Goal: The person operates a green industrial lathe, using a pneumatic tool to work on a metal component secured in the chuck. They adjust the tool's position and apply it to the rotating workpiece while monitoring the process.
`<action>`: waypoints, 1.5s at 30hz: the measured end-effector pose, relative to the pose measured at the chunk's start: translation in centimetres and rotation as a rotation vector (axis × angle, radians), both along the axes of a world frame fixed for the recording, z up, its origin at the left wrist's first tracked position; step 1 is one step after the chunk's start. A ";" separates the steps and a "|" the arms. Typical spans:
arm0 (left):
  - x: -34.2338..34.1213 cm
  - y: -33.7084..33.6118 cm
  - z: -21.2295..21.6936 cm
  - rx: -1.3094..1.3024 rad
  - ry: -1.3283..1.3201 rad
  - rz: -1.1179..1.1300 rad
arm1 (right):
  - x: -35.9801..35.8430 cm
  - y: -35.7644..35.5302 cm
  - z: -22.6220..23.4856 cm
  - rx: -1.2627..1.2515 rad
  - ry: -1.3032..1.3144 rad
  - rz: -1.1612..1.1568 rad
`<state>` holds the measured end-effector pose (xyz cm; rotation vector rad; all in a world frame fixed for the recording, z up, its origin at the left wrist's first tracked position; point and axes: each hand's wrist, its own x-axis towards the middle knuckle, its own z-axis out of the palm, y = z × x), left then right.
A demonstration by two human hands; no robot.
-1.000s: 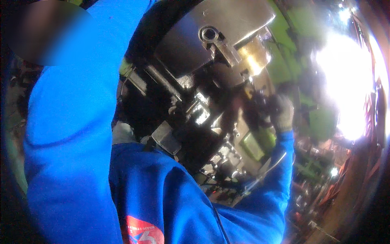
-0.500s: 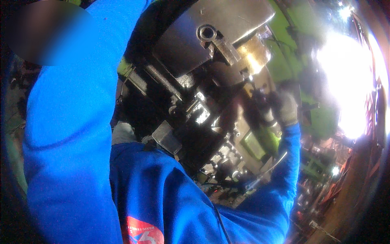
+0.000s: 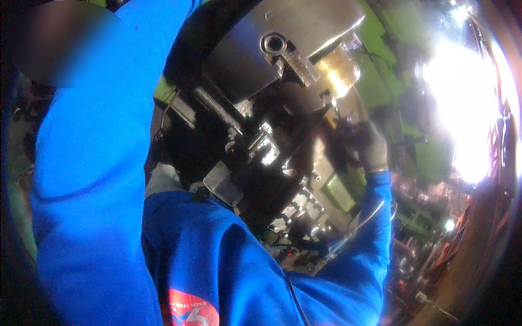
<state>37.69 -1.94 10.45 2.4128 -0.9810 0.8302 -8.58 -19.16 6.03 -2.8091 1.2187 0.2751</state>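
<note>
Head view: the right grip (image 3: pixel 374 145), covered by a grey glove, is positioned at a dark fitting (image 3: pixel 348 130) near the right edge of the machine. The fingers are lost in shadow and partly blurred; whether the grip is clenched on the fitting, or merely rests against it, cannot be determined. The right blue sleeve (image 3: pixel 376 228) rises to this grip from the lower edge of the view. The left blue sleeve (image 3: pixel 92 163) spans the left side and runs out past the upper edge; the left grip is outside the view, so its state is not shown. Toward the machine's upper edge sits a large steel block (image 3: pixel 239 60) bearing a ring-shaped socket (image 3: pixel 273 43), with a slotted bar (image 3: pixel 302 68) just beside it. A brass-toned part (image 3: pixel 338 70) adjoins the block, above the fitting. A threaded rod (image 3: pixel 217 107) lies obliquely toward the machine's left edge. Nearer the lower edge are a green rectangular piece (image 3: pixel 340 191), below the right grip, and clustered metal fittings (image 3: pixel 299 214).
</note>
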 end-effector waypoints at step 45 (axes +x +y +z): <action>5.0 -2.9 -3.1 -0.051 -0.163 -0.032 | -12.4 -4.6 -3.2 -0.430 -0.348 -0.534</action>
